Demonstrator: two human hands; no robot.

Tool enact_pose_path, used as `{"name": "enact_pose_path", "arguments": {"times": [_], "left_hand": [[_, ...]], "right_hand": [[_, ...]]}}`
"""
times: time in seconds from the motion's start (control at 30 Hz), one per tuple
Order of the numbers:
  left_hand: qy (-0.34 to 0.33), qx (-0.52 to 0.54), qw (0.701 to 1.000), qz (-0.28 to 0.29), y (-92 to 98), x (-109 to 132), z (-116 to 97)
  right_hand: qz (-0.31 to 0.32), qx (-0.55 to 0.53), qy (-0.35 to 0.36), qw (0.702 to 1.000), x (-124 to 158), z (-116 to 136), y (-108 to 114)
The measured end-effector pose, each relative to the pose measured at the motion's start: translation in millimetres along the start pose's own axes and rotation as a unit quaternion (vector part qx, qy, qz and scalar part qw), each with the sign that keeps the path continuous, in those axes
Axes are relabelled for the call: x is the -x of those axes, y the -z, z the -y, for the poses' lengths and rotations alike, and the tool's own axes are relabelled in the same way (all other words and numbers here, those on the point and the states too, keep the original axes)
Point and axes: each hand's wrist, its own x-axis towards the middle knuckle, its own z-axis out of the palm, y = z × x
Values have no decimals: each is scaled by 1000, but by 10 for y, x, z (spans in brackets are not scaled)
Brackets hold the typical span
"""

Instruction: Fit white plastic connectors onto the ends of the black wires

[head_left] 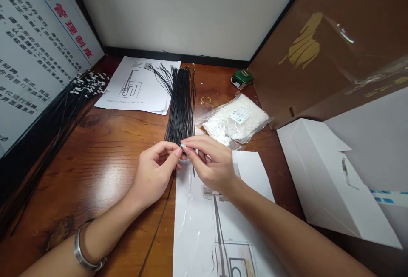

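Note:
My left hand (158, 169) and my right hand (212, 160) meet fingertip to fingertip over the near end of a bundle of black wires (181, 102). Between the right thumb and fingers is a small white connector (182, 145). The left hand pinches a thin black wire (162, 217) close to it, and this wire trails down toward the front edge. Whether the wire end sits inside the connector is hidden by the fingers. Beyond the right hand lies a clear plastic bag of white connectors (251, 115), with loose ones spilling at its near left corner.
Wires with white connectors (89, 83) lie at the left. Drawing sheets (153, 94) are at the back, and another printed drawing (194, 243) lies under my right arm. A green tape measure (242, 79), a yellow rubber band (205, 100) and a white box (325, 175) are on the right.

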Motion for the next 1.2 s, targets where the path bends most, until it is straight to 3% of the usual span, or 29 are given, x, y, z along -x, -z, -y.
{"name": "enact_pose_path", "arguments": {"times": [0.67,0.83,1.0,1.1,1.2], "left_hand": [[14,-5,1000,0,8,-7,-9],[23,-17,1000,3,-12,5,-7],[7,-91,993,79,-16,62,14],[18,-75,993,91,-17,75,-5],[54,-30,997,50,51,35,-70]], "right_hand": [[24,-17,28,999,-21,-22,17],[-41,-5,-36,999,-14,-32,11],[-197,-13,-231,953,-160,-152,122],[-187,-68,-271,942,-343,-177,321],[-154,-30,-224,962,-512,-148,592]]}}
